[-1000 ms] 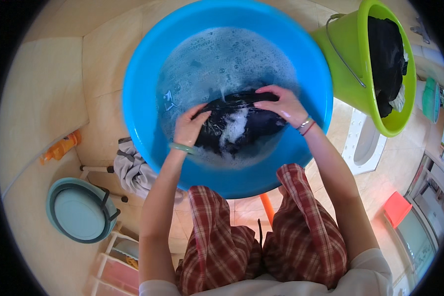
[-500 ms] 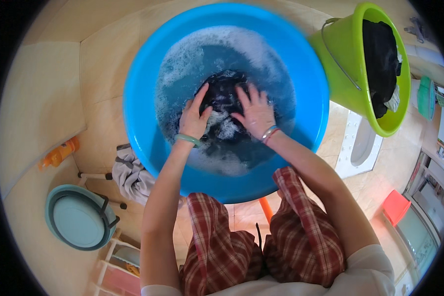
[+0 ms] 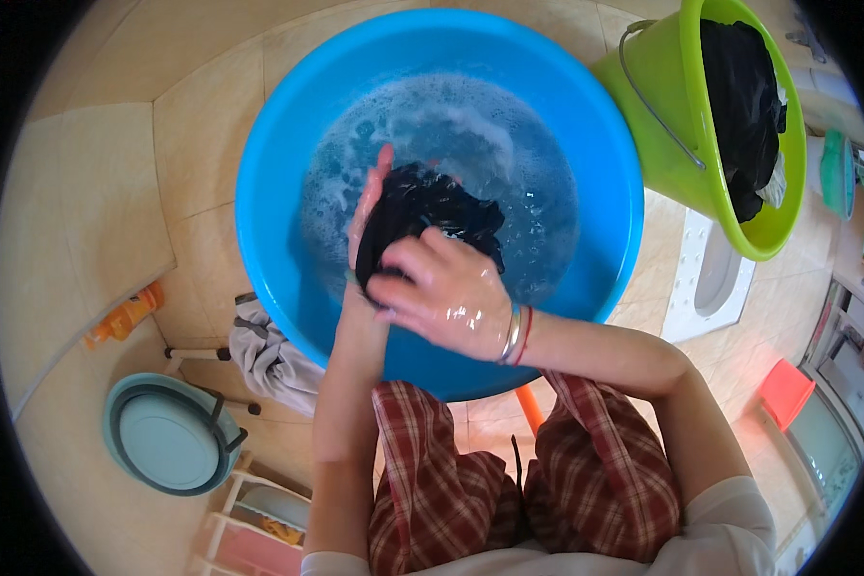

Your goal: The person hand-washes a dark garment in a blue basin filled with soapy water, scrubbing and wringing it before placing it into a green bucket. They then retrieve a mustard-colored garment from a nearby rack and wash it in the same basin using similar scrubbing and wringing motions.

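Clamping bunched, wet black cloth (image 3: 422, 206) in curled right hand (image 3: 459, 300), centre of frame; backing it at left with left hand (image 3: 366, 213), fingers stretched, mostly hidden, cannot tell if gripping. Held over foamy water (image 3: 538, 182) in large round blue plastic tub (image 3: 605, 182). Just beside, upper right of frame: lime-green plastic bucket (image 3: 658, 125) with dark fabric (image 3: 742, 110) inside. Lower left of frame: crumpled grey cloth (image 3: 269, 363), round pale-teal basin (image 3: 168, 440).
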Demonstrator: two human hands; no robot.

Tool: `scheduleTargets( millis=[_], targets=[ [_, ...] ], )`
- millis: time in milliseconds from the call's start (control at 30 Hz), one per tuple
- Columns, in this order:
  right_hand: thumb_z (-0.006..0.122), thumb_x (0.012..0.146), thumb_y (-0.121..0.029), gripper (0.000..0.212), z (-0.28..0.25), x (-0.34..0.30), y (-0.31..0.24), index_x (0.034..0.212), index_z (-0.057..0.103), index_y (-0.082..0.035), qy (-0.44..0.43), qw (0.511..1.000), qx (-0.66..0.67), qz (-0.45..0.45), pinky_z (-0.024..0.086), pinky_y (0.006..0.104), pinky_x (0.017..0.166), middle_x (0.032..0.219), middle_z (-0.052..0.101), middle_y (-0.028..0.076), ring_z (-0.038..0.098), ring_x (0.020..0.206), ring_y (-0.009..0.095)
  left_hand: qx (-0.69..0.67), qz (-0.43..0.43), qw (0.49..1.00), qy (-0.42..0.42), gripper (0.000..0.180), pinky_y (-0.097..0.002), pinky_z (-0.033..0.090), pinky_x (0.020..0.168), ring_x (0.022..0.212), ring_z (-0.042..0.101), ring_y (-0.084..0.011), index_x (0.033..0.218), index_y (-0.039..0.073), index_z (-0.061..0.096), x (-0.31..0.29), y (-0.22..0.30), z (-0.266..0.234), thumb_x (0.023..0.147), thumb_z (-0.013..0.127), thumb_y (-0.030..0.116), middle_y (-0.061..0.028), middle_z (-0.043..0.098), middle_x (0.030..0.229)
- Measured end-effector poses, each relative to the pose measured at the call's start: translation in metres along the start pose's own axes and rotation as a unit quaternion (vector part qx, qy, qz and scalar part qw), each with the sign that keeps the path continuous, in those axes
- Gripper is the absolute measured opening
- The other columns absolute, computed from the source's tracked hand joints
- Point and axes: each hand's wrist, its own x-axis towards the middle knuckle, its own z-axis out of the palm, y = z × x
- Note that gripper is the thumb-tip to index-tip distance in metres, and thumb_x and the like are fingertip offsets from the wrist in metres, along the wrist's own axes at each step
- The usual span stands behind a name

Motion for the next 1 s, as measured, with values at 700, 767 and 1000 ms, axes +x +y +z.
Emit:
scheduleTargets(
  millis=[700, 767, 1000],
  targets=[
    [0.07, 0.077, -0.02, 0.016, 0.025, 0.038, 0.084, 0.068, 0.059, -0.013, 0.121, 0.99, -0.068, 0.008, 0.05, 0.0372, 0.05, 0.071, 0.059, 0.004, 0.062, 0.065, 0.026, 0.174, 0.065, 0.932, 0.313, 0.045, -0.0324, 0.045, 0.099, 0.119, 0.054, -0.0193, 0.14, 0.002, 0.047, -0.023, -0.038, 0.016, 0.102, 0.048, 0.027, -0.0088, 0.056, 0.132],
    [0.064, 0.086, -0.026, 0.018, 0.031, 0.018, 0.124, 0.074, 0.062, -0.012, 0.063, 0.987, -0.12, 0.084, 0.051, 0.0403, 0.055, 0.076, 0.061, 0.004, 0.063, 0.071, 0.029, 0.243, 0.081, 0.916, 0.31, 0.045, -0.0306, 0.044, 0.098, 0.116, 0.056, -0.0188, 0.136, -0.002, 0.05, -0.023, -0.047, 0.031, 0.102, 0.049, 0.028, -0.0076, 0.056, 0.134],
    [0.052, 0.095, -0.05, 0.049, 0.032, -0.004, 0.158, 0.13, 0.055, -0.016, -0.014, 0.932, -0.148, 0.33, 0.05, 0.0524, 0.088, 0.133, 0.052, 0.014, 0.049, 0.122, 0.038, 0.183, 0.109, 0.93, 0.299, 0.046, -0.038, 0.045, 0.103, 0.123, 0.053, -0.0249, 0.137, 0.008, 0.053, -0.017, -0.015, -0.06, 0.098, 0.06, 0.031, -0.0094, 0.055, 0.136]
  ],
)
